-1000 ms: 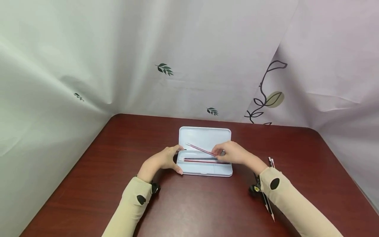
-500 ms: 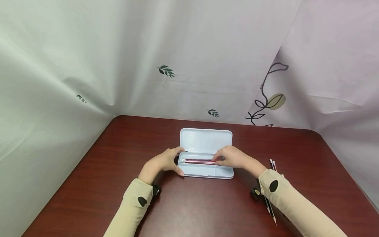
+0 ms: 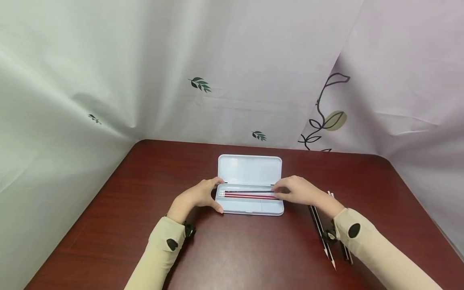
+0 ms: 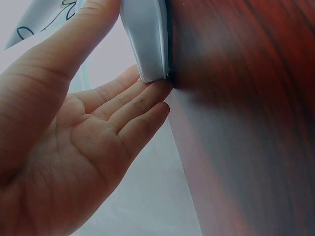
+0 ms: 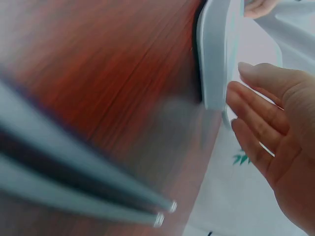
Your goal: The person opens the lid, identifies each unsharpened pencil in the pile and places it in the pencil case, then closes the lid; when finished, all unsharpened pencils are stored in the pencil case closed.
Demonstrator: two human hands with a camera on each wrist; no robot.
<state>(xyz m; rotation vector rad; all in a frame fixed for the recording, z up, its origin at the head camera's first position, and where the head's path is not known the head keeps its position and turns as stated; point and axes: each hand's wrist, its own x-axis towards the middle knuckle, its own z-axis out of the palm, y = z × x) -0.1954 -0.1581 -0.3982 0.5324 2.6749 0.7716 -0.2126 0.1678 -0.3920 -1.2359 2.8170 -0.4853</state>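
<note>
A pale blue pencil case (image 3: 237, 207) lies with its lid (image 3: 250, 169) raised on the brown table. Red pencils (image 3: 250, 196) and a dark pencil (image 3: 250, 191) lie lengthwise in its rear compartment, white ends to the left. My left hand (image 3: 197, 196) holds the case's left end, thumb at the front corner and fingers at the back; the left wrist view shows the fingertips against the case's end (image 4: 146, 44). My right hand (image 3: 299, 191) is over the right end, fingers loosely bent near the pencil tips. In the right wrist view its thumb and fingers stand apart, holding no pencil.
Several dark pencils (image 3: 318, 227) lie on the table under and beside the right forearm; two pencils (image 5: 93, 157) look blurred and close in the right wrist view. A pale curtain (image 3: 232, 100) with leaf prints hangs behind the table.
The red pencil that was slanted in my right hand now lies in the case with the others. My right hand has let go and shifted right; the left hand stays on the case.
</note>
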